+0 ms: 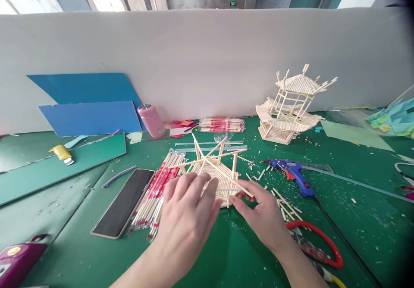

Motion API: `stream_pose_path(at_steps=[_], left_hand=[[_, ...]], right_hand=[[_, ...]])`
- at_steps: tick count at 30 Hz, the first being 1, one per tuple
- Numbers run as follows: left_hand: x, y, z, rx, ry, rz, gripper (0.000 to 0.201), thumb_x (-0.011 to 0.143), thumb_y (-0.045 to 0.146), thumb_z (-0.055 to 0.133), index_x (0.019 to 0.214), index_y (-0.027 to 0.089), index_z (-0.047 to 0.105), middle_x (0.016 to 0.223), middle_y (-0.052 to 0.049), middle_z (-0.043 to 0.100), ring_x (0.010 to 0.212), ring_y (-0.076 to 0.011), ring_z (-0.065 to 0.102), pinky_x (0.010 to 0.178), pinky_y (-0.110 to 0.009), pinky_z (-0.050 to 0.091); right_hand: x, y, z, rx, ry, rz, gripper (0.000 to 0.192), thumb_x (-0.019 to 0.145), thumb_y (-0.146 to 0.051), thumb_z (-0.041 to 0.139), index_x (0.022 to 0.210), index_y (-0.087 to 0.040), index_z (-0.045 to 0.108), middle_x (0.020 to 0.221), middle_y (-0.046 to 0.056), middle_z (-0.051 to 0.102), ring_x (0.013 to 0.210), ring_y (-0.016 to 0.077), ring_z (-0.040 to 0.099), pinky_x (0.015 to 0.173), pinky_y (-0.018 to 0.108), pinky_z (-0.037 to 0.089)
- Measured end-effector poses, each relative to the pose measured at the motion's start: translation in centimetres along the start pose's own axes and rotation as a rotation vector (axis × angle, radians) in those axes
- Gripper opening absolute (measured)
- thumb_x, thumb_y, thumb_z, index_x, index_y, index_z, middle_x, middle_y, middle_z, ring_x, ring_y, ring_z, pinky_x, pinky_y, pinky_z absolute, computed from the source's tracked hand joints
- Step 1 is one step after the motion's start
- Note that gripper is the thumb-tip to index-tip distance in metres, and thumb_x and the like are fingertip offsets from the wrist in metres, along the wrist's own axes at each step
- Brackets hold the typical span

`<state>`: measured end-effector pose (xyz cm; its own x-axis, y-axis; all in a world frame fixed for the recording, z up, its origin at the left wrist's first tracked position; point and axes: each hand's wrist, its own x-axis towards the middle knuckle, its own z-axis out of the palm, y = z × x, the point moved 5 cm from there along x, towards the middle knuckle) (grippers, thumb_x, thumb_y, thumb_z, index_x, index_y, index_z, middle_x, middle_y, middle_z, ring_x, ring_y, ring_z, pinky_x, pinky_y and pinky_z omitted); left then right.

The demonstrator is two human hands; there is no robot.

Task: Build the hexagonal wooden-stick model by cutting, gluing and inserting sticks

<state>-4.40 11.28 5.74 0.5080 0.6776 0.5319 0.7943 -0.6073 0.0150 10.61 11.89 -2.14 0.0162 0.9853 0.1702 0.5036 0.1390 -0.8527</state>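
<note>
A small hexagonal frame of thin wooden sticks [217, 167] sits on the green table [64, 236], with sticks jutting out in a star shape. My left hand [187, 214] rests on its near left edge with fingers spread over the sticks. My right hand [260, 212] pinches a long stick [236, 184] at the frame's near right corner. A finished two-tier stick pavilion [289, 107] stands at the back right.
Wrapped chopstick bundles [155, 195] and a phone [124, 204] lie to the left. A blue glue gun [293, 173], loose stick offcuts [284, 206] and red-handled cutters [315, 245] lie to the right. A pink bottle [151, 120], blue boards [90, 117] and a white partition [207, 55] are behind.
</note>
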Motion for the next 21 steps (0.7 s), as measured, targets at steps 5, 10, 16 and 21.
stream_pose_path(at_steps=[5, 10, 16, 21], left_hand=[[-2.4, -2.5, -0.5, -0.105, 0.082, -0.169, 0.038, 0.077, 0.026, 0.060, 0.112, 0.018, 0.049, 0.106, -0.011, 0.054, 0.095, -0.0256, 0.051, 0.078, -0.041, 0.041], [-4.7, -4.2, 1.2, -0.335, 0.047, -0.500, 0.036, 0.073, 0.032, 0.062, 0.104, 0.019, 0.052, 0.097, -0.007, 0.055, 0.080, -0.0196, 0.056, 0.062, -0.031, 0.048], [-4.7, -4.2, 3.1, -0.504, 0.058, -0.654, 0.022, 0.073, 0.031, 0.060, 0.088, 0.015, 0.061, 0.066, -0.001, 0.055, 0.058, -0.0142, 0.051, 0.050, -0.025, 0.041], [-4.1, -4.3, 3.6, -0.592, 0.081, -0.674, 0.017, 0.075, 0.027, 0.057, 0.084, 0.015, 0.065, 0.064, -0.001, 0.057, 0.055, -0.0129, 0.048, 0.050, -0.023, 0.039]], right_hand=[[-0.9, 0.1, -1.9, -0.128, 0.030, 0.005, 0.055, 0.072, -0.044, 0.061, 0.120, -0.026, 0.041, 0.094, 0.003, 0.051, 0.079, 0.0174, 0.049, 0.070, 0.031, 0.045], [-0.8, -3.5, -3.8, -0.244, 0.237, -0.337, 0.043, 0.074, -0.031, 0.063, 0.113, -0.023, 0.046, 0.097, 0.006, 0.053, 0.086, 0.0197, 0.049, 0.073, 0.033, 0.044], [0.6, -8.4, -1.3, -0.474, 0.068, -0.624, 0.016, 0.080, -0.018, 0.056, 0.094, -0.025, 0.060, 0.087, 0.000, 0.063, 0.081, 0.0179, 0.048, 0.073, 0.035, 0.038], [1.6, -9.4, 0.9, -0.605, -0.041, -0.630, 0.011, 0.081, -0.018, 0.054, 0.076, -0.022, 0.062, 0.083, 0.000, 0.064, 0.081, 0.0193, 0.047, 0.072, 0.036, 0.034]])
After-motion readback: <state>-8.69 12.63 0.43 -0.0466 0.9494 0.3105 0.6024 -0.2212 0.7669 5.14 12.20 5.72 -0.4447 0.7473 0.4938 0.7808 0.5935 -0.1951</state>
